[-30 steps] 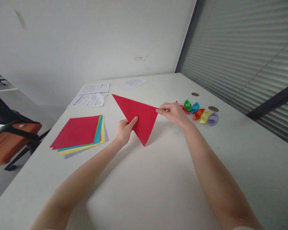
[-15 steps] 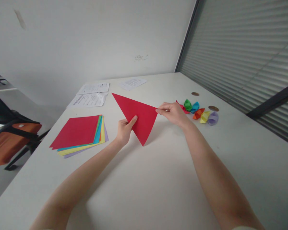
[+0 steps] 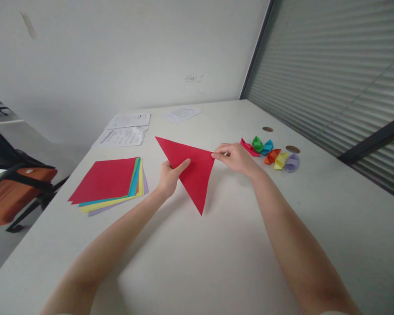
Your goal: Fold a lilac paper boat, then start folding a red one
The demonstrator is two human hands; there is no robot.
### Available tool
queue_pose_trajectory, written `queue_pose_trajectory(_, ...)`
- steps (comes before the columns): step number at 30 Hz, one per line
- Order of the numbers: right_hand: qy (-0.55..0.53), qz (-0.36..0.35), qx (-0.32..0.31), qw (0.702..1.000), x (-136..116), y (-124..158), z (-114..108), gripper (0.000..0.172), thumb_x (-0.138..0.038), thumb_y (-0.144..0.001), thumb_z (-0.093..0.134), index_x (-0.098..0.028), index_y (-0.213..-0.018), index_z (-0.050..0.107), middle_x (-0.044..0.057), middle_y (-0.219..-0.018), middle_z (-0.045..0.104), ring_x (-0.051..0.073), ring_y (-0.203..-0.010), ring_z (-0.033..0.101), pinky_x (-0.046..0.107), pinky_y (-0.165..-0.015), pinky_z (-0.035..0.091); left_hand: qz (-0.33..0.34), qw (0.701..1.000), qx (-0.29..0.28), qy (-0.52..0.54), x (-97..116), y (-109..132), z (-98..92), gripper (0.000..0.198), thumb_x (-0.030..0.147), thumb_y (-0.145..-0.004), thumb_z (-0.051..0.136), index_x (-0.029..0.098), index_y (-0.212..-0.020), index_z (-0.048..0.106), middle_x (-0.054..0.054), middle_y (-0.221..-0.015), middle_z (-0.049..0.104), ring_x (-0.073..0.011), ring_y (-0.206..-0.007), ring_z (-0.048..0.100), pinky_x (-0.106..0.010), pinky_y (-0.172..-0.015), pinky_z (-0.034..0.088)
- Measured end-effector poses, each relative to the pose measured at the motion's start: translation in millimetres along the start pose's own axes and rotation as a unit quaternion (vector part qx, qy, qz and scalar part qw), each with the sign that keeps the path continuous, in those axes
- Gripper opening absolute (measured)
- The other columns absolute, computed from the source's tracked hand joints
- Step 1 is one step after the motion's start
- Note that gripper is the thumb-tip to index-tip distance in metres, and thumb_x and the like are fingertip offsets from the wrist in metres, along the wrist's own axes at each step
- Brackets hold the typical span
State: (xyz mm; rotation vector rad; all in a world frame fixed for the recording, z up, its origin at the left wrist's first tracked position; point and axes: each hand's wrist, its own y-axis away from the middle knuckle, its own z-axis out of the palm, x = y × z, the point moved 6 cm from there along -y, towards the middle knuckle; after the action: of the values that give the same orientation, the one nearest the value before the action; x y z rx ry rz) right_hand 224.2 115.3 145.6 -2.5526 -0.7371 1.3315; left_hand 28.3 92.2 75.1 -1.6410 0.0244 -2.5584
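A red paper, folded into a triangle, is held up above the white table in the middle of the view. One point of it is at the upper left and another hangs downward. My left hand grips its left edge, thumb lying on the front face and the other fingers hidden behind the paper. At the upper right corner, my right hand pinches the paper between thumb and fingertips.
Left on the table lies a fanned stack of coloured sheets, red on top. Small folded paper pieces in several colours sit at the right. Printed sheets lie at the back. An orange chair stands beyond the left edge.
The lower point of the red paper has swung down and slightly right, and its upper left point has dropped a little. Both hands keep their hold and have barely moved.
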Motion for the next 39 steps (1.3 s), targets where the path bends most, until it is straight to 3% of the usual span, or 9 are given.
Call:
queue_pose_trajectory(3, -0.013, 0.005, 0.004, 1.0, -3, 0, 2, 0.02, -0.032, -0.079, 0.065, -0.018, -0.068, 0.072, 0.004, -0.076, 0.068, 0.015, -0.068, 0.059, 0.029, -0.064, 0.043, 0.024, 0.999, 0.022, 0.029, 7, -2, -1.0, 0.038, 0.033, -0.058, 0.088, 0.015, -0.088, 0.072, -0.011, -0.097, 0.075, -0.0288, -0.091, 0.07, -0.042, -0.083, 0.057)
queue_pose_trajectory(11, -0.131, 0.011, 0.14, 0.981, -2, -2, 0, 0.02, -0.038, -0.075, 0.07, -0.019, -0.075, 0.072, 0.005, -0.081, 0.07, 0.018, -0.077, 0.063, 0.03, -0.067, 0.047, 0.008, 0.994, 0.063, 0.093, 4, 1, 5.3, 0.038, 0.029, -0.062, 0.086, 0.017, -0.094, 0.07, -0.009, -0.107, 0.073, -0.0278, -0.103, 0.067, -0.041, -0.091, 0.056)
queue_pose_trajectory(15, -0.179, 0.02, 0.148, 0.972, -2, -3, 8, 0.023, -0.041, -0.072, 0.072, -0.019, -0.076, 0.069, 0.004, -0.077, 0.068, 0.017, -0.074, 0.062, 0.03, -0.067, 0.048, 0.011, 0.991, 0.086, 0.106, 6, 2, 5.4, 0.037, 0.028, -0.062, 0.086, 0.018, -0.094, 0.07, -0.009, -0.108, 0.073, -0.0277, -0.105, 0.067, -0.041, -0.093, 0.056)
queue_pose_trajectory(22, -0.169, 0.053, 0.158, 0.972, -3, -2, 9, 0.026, -0.046, -0.072, 0.068, -0.019, -0.072, 0.066, 0.003, -0.072, 0.066, 0.017, -0.07, 0.059, 0.03, -0.065, 0.046, 0.01, 0.991, 0.086, 0.097, 4, 2, 6.7, 0.037, 0.03, -0.064, 0.085, 0.019, -0.095, 0.069, -0.009, -0.11, 0.072, -0.0285, -0.107, 0.066, -0.042, -0.093, 0.056)
queue_pose_trajectory(35, -0.183, 0.04, 0.182, 0.965, 4, -3, 10, 0.024, -0.042, -0.072, 0.068, -0.018, -0.07, 0.067, 0.002, -0.074, 0.064, 0.014, -0.068, 0.056, 0.028, -0.062, 0.043, 0.018, 0.992, 0.088, 0.091, 3, 6, 10.4, 0.036, 0.031, -0.065, 0.085, 0.019, -0.096, 0.069, -0.008, -0.111, 0.072, -0.0283, -0.107, 0.066, -0.042, -0.093, 0.056)
queue_pose_trajectory(39, -0.181, 0.065, 0.195, 0.962, 11, -3, 6, 0.026, -0.044, -0.07, 0.069, -0.018, -0.071, 0.068, 0.002, -0.069, 0.064, 0.015, -0.064, 0.056, 0.028, -0.06, 0.044, 0.023, 0.991, 0.089, 0.097, 7, 1, 6.5, 0.035, 0.034, -0.061, 0.086, 0.017, -0.087, 0.071, -0.009, -0.101, 0.074, -0.028, -0.103, 0.067, -0.04, -0.09, 0.056)
